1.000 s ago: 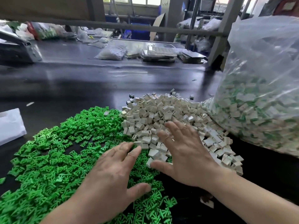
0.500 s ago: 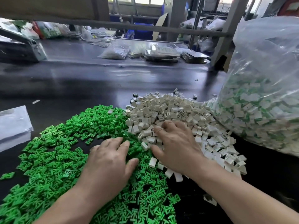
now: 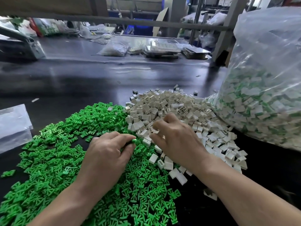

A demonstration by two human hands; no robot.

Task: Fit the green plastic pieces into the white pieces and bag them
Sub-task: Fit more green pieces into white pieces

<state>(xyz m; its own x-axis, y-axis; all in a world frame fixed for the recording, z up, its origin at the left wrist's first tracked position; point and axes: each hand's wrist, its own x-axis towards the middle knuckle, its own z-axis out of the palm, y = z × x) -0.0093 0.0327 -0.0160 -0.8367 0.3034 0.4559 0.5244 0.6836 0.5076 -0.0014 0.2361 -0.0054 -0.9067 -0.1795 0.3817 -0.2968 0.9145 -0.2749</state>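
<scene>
A wide heap of small green plastic pieces [image 3: 53, 149] covers the near left of the dark table. Beside it, at centre right, lies a heap of small white pieces [image 3: 175, 108]. My left hand [image 3: 105, 154] rests over the green heap with its fingertips pinched on a green piece [image 3: 133, 141]. My right hand [image 3: 175, 141] sits on the near edge of the white heap, fingers curled around white pieces. A big clear plastic bag [image 3: 263, 88] holding fitted white-and-green pieces stands at the right.
A flat clear bag [image 3: 13, 124] lies at the left edge. Across the dark table [image 3: 97, 75] sit small filled bags [image 3: 114, 48] and trays [image 3: 162, 48]. A grey machine [image 3: 17, 46] stands far left, a metal frame post [image 3: 226, 30] at the back right.
Both hands went from flat and spread over the heaps to curled. The left fingers closed on a green piece; the right fingers closed among white pieces. The view shifted slightly.
</scene>
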